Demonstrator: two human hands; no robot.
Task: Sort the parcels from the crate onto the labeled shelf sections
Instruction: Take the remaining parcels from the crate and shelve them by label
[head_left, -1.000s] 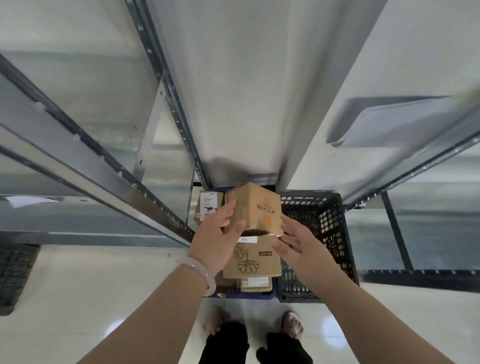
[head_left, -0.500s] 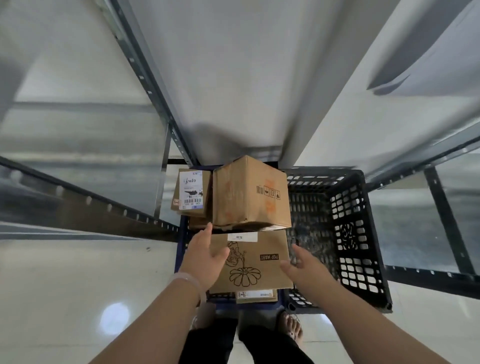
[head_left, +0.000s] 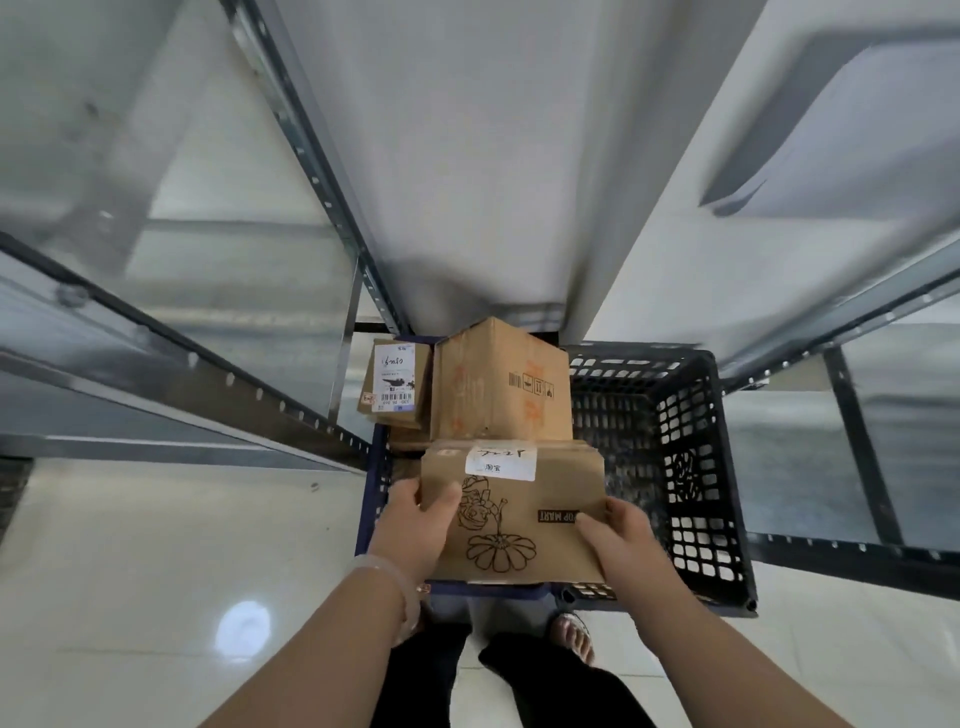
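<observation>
A flat cardboard parcel with a flower drawing and a white label (head_left: 511, 512) sits over the blue crate (head_left: 375, 499). My left hand (head_left: 418, 525) grips its left edge, thumb on top. My right hand (head_left: 618, 540) grips its right edge. Behind it a taller brown box (head_left: 501, 387) stands in the crate, and a smaller labelled parcel (head_left: 396, 382) stands at the back left.
A black perforated crate (head_left: 691, 467) stands right of the blue one. Metal shelf uprights and shelf boards (head_left: 322, 171) rise on both sides, with a white wall column between. My feet (head_left: 571, 631) stand on the glossy tiled floor just in front of the crates.
The tall brown box left my hands and now stands in the crate. Both hands moved down and took hold of the flower-printed parcel. The camera tilted downward.
</observation>
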